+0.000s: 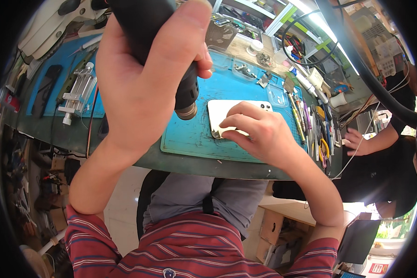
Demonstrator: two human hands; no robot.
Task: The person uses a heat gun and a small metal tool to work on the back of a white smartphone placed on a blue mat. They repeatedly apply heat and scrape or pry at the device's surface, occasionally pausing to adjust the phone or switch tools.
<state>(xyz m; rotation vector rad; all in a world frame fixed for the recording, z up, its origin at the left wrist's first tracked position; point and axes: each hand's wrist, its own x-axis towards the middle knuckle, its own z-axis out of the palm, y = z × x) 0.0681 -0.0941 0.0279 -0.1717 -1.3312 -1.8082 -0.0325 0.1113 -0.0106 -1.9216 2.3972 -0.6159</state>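
Observation:
My left hand is wrapped round the black handle of a hot air gun, held up close to the camera. Its metal nozzle tilts down toward the left side of a white smartphone. The phone lies back up on a blue work mat, with its camera lenses at the far right corner. My right hand rests over the phone, thumb and forefinger curled together by its near left corner. Something small and dark shows at that corner; whatever the fingertips pinch is too small to make out.
Tweezers, screwdrivers and yellow-handled pliers line the mat's right side. Small parts trays stand behind the phone. To the left are a metal clamp fixture and a dark phone. Another person's hand is at the right table edge.

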